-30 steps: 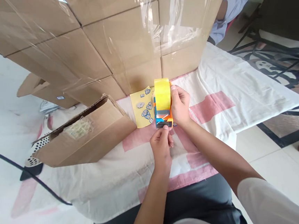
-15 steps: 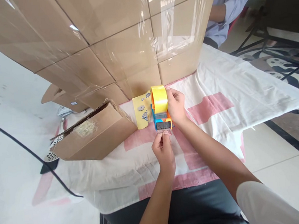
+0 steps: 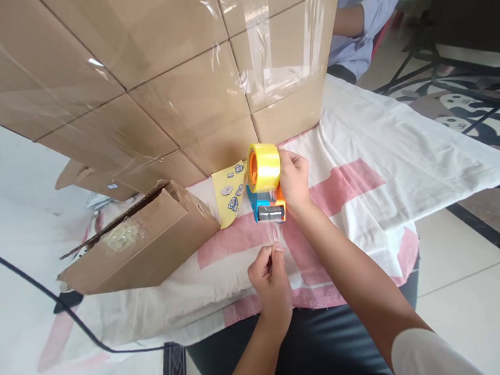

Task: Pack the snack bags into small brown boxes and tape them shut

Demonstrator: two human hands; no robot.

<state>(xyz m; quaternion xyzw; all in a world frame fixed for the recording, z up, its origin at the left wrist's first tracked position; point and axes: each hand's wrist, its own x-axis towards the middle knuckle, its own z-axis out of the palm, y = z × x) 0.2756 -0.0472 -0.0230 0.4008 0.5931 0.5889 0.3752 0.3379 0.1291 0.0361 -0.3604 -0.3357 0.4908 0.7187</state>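
Right hand (image 3: 293,178) grips the tape dispenser (image 3: 265,183) while left hand (image 3: 270,278) just below it pinches the clear tape (image 3: 273,234); best pulled straight, kept taut.

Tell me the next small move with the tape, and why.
Probably keep drawing the tape strip toward the body: the left hand pinches its free end just below the dispenser, which the right hand steadies, and only a short length is out.
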